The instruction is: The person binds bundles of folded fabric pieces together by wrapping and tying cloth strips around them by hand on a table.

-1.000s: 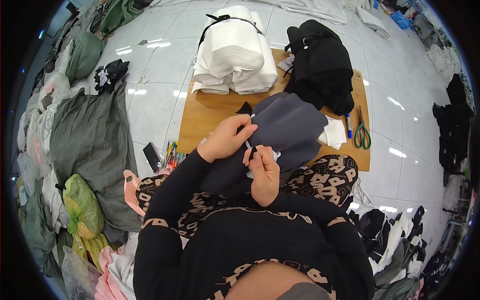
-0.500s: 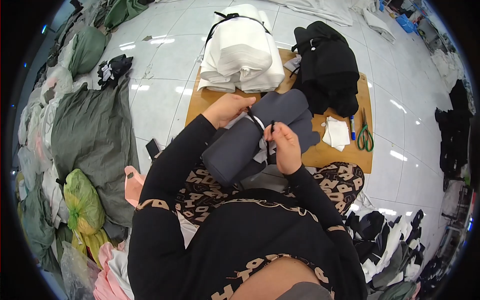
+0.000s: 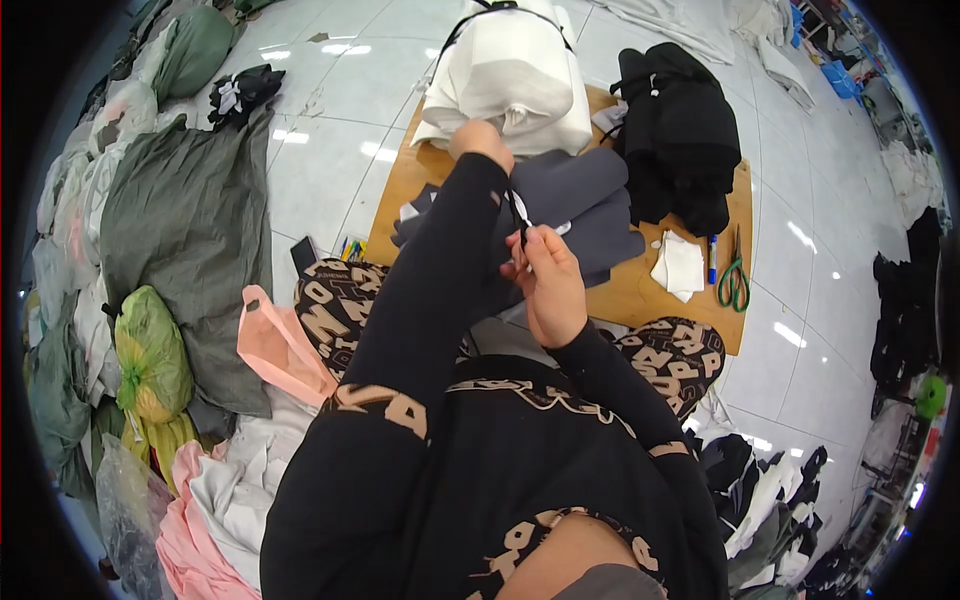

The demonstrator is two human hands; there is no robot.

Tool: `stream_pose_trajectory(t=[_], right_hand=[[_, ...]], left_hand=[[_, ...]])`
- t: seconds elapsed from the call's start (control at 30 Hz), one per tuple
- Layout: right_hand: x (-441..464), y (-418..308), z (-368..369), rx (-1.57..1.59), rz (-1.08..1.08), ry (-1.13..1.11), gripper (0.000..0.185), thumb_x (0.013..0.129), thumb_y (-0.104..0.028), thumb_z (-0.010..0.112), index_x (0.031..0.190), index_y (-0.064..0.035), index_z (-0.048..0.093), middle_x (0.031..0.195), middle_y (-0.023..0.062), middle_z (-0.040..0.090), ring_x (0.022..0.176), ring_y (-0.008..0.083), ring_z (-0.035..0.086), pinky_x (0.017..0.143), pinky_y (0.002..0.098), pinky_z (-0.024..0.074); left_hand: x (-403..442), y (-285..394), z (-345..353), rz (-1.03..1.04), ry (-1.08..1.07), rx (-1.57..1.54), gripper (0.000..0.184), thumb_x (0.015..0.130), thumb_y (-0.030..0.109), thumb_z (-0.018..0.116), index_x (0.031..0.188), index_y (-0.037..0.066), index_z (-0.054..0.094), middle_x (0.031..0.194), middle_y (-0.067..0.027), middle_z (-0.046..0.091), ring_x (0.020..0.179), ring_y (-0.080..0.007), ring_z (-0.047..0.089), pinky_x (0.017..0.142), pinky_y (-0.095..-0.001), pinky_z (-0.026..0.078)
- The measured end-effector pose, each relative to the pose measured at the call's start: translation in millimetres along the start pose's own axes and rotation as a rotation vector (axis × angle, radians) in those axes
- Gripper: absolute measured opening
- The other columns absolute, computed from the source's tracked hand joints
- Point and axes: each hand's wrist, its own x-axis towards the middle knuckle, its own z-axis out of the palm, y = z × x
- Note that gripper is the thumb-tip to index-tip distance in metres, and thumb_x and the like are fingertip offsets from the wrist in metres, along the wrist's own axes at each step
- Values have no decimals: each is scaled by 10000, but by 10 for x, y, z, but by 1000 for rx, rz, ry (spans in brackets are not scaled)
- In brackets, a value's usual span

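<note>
A bundle of dark grey fabric rolls (image 3: 575, 185) lies on the wooden board in front of me. A thin black strip (image 3: 516, 212) and a white piece (image 3: 527, 215) run along its near side. My right hand (image 3: 552, 285) is closed, pinching the black strip between thumb and fingers. Beyond it, my left hand (image 3: 482, 142) reaches over the bundle's far left part, close to the white fabric rolls (image 3: 510, 80). Its fingers are hidden behind the back of the hand and the wrist.
A tied black fabric bundle (image 3: 675, 140) stands right on the board (image 3: 715, 315). Near it lie white cloth pieces (image 3: 680, 267), a blue marker (image 3: 712, 260) and green-handled scissors (image 3: 734, 285). A pink bag (image 3: 280, 345) is at my left; fabric heaps line both sides.
My left hand has moved forward across the bundle, its arm now covering part of it. The grey bundle has turned and shifted away from me. My right hand still pinches the black strip.
</note>
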Motion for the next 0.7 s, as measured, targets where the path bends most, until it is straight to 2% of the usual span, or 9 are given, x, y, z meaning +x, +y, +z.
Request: stream_pose_trajectory(t=[0.1, 0.2, 0.3, 0.37, 0.47, 0.53, 0.57, 0.63, 0.7], right_hand=[[-391, -36, -97, -130, 117, -14, 247, 939, -240, 433, 789, -56, 501, 701, -29, 438, 672, 64, 475, 603, 201, 373], [-584, -11, -267, -69, 94, -56, 209, 939, -194, 409, 805, -47, 475, 785, 24, 458, 674, 88, 404, 661, 273, 387], [-519, -132, -409, -84, -19, -90, 229, 941, -186, 397, 771, -42, 450, 825, 47, 473, 666, 84, 391, 639, 273, 379], [-439, -224, -574, -159, -111, -115, 248, 944, -188, 387, 748, -44, 435, 766, 49, 487, 625, 78, 400, 598, 243, 361], [-343, -358, -689, -634, -202, -50, 265, 937, -180, 401, 730, -26, 461, 630, 15, 466, 550, 75, 413, 529, 213, 342], [-118, -426, -595, -978, -561, -96, 279, 928, -160, 420, 697, -13, 473, 634, 7, 482, 557, 79, 446, 523, 229, 363], [-26, -464, -524, -1120, -683, -115, 283, 927, -155, 421, 690, -11, 474, 636, 6, 485, 566, 82, 459, 526, 233, 371], [170, -424, -529, -1023, -514, -144, 285, 928, -158, 425, 687, -12, 472, 636, 14, 483, 588, 92, 479, 551, 239, 389], [345, -343, -568, -808, -433, -156, 290, 925, -181, 441, 689, -14, 474, 635, 25, 496, 598, 104, 496, 576, 246, 405]], left_hand=[[400, -209, 598, -97, -51, -37, 218, 703, 184, 609, 848, 38, 680, 888, -163, 651, 910, -282, 620, 776, -337, 491], [395, -268, 835, -9, 114, -36, 241, 721, 186, 592, 897, 35, 658, 867, -184, 646, 856, -291, 630, 739, -358, 493], [309, -73, 301, 188, 119, -110, 205, 748, 186, 593, 870, 24, 620, 761, -174, 635, 759, -279, 635, 654, -387, 482], [263, -117, -21, -157, -423, -1464, 199, 779, 217, 598, 782, 19, 578, 626, -134, 587, 623, -275, 599, 573, -405, 450], [-257, -304, -512, 592, -46, -577, 324, 784, 343, 617, 787, 23, 564, 651, -109, 550, 607, -258, 562, 573, -358, 444], [-474, -405, -802, 932, 154, -254, 413, 757, 432, 633, 802, 27, 567, 740, -126, 552, 659, -264, 557, 602, -346, 445], [-591, -424, -930, 857, 64, -187, 453, 725, 460, 650, 823, 27, 563, 779, -133, 542, 701, -269, 554, 623, -350, 443], [-803, -460, -1124, 702, -101, -53, 546, 660, 516, 682, 865, 26, 555, 858, -148, 521, 784, -280, 547, 666, -356, 439], [-1173, -427, -1038, 655, -28, -41, 670, 573, 525, 726, 960, 19, 516, 936, -165, 480, 855, -325, 507, 761, -389, 418]])
